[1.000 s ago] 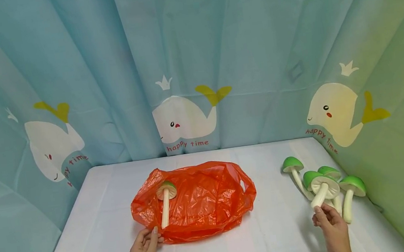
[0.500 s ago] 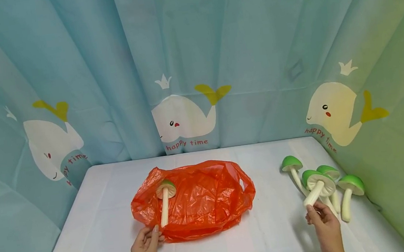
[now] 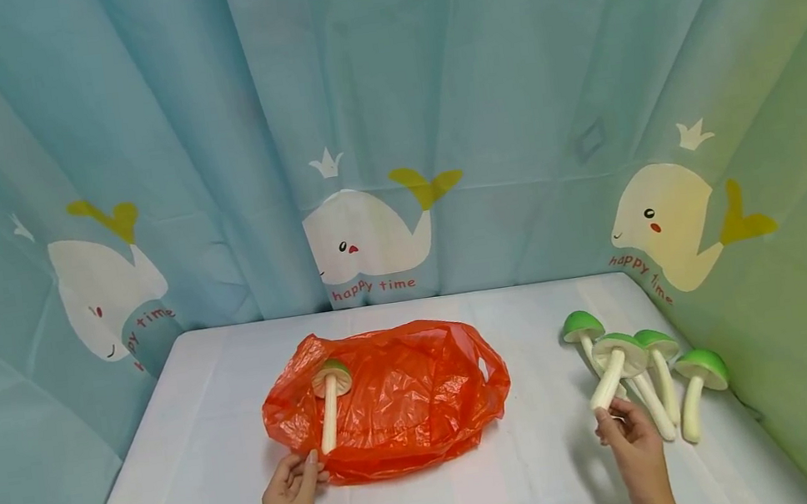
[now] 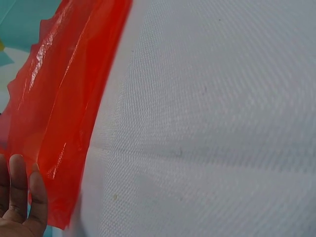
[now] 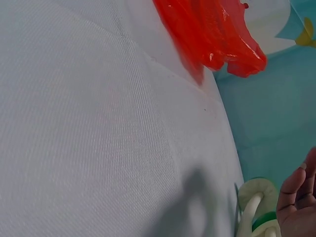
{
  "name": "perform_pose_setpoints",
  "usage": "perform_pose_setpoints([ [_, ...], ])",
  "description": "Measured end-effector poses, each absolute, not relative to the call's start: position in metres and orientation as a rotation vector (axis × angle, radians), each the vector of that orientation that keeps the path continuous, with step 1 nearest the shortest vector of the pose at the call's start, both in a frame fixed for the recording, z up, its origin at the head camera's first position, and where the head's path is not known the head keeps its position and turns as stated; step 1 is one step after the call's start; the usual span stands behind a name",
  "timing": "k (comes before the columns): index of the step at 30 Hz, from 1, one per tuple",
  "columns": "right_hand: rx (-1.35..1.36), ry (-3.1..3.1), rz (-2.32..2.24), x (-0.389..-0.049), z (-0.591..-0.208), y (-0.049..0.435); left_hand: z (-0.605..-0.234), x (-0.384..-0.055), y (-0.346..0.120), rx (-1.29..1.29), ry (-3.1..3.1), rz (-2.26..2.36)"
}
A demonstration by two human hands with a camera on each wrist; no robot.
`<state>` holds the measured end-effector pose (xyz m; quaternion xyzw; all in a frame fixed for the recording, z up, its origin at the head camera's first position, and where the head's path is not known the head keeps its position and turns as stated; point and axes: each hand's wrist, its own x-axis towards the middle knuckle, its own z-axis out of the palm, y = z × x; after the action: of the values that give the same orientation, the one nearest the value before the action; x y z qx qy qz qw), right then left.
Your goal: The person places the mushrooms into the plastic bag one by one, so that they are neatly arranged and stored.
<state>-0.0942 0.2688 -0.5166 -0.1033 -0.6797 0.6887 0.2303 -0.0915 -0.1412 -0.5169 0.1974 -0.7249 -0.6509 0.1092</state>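
Observation:
An orange-red plastic bag [image 3: 390, 388] lies spread with its mouth toward the head camera. One toy mushroom [image 3: 329, 417], green-capped with a white stem, lies inside at its left end. My left hand [image 3: 290, 497] pinches the bag's near-left edge between thumb and fingers; the left wrist view shows its fingers [image 4: 37, 195] against the red film. On the right, my right hand [image 3: 635, 446] holds another mushroom [image 3: 608, 378] by the stem's lower end, cap tilted up and away. This mushroom overlaps others behind it in the head view.
Several more green-capped mushrooms lie at the table's right side, among them one at the back [image 3: 582, 327] and one at the far right [image 3: 702, 371]. A white cloth covers the table [image 3: 536, 471]. A blue-green curtain [image 3: 506, 105] with whale prints encloses the back and sides.
My right hand has moved left with its mushroom, away from the other mushrooms, more of whose stems now show. The left hand and the bag have stayed nearly still.

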Motion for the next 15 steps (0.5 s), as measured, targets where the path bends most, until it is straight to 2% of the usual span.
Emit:
perform_pose_setpoints([
  [15,-0.216,-2.011,1.882,-0.099,-0.514,0.243,-0.521,-0.093,-0.141,0.563,-2.114,-1.936],
])
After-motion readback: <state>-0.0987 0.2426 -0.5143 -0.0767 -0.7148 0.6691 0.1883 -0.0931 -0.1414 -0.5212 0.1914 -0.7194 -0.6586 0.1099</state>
